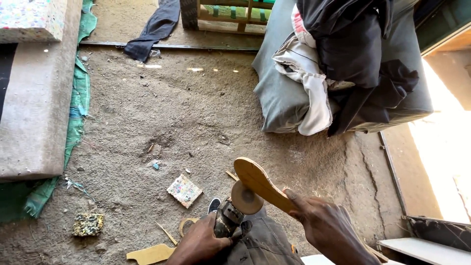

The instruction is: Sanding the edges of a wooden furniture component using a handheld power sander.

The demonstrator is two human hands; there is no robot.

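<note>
My right hand (321,223) grips the near end of a flat, rounded wooden piece (257,182) that slants up to the left. My left hand (201,243) holds a small grinder (227,219) by its dark body. Its round sanding disc (246,197) lies against the underside of the wooden piece. My grey trouser leg (265,243) is below both hands, over dusty ground.
A cushion piled with dark and white cloths (338,68) sits at the upper right. Foam slabs (34,98) line the left side. Scraps lie on the ground: a speckled foam square (184,190), a foam chunk (88,224), a wooden offcut (149,254) and a tape ring (185,225).
</note>
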